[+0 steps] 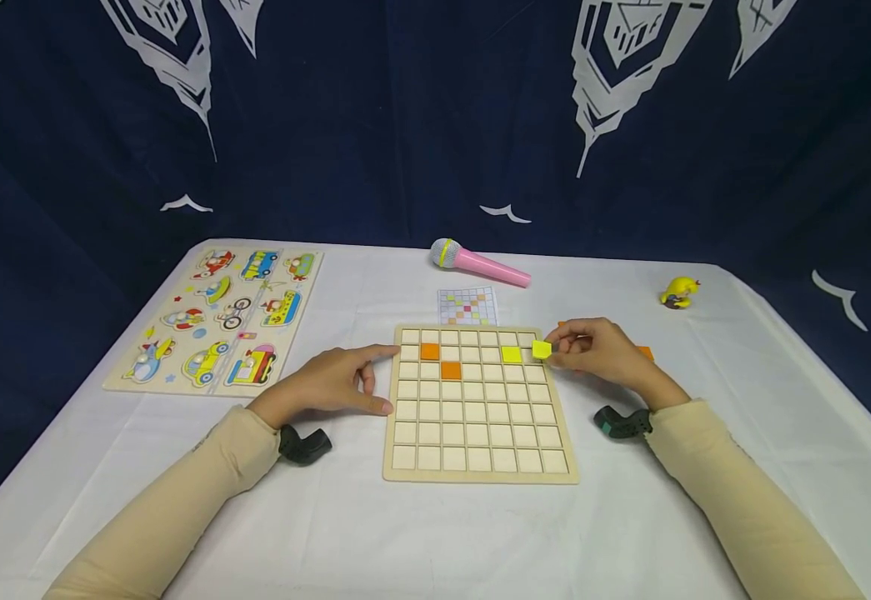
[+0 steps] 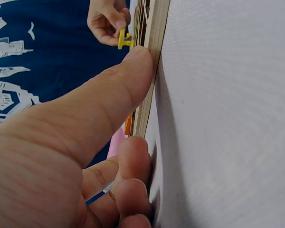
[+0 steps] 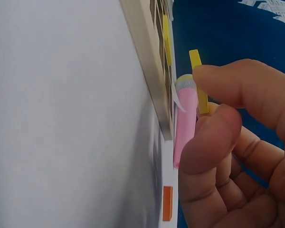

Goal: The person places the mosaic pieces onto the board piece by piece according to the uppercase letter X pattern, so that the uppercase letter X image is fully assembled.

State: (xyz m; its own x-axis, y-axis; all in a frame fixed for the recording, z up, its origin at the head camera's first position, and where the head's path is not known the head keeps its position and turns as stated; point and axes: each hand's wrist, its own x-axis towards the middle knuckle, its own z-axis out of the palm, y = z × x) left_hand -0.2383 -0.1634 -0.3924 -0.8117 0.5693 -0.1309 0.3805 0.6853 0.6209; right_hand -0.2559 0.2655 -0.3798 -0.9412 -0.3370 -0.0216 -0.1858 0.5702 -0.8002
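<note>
A staged recording corner set up for play: a table under a white cloth (image 1: 375, 533), a dark blue curtain with white printed emblems (image 1: 405, 117) hanging behind, and toys laid out, a wooden vehicle peg puzzle (image 1: 217, 321), a pink toy microphone (image 1: 480, 264), a small yellow duck figure (image 1: 679, 292).

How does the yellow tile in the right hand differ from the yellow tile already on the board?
The held tile is pinched by the right hand at the board's right edge and tilted; the placed tile lies flat in a cell, untouched. Both are yellow squares and look about the same size.
</note>
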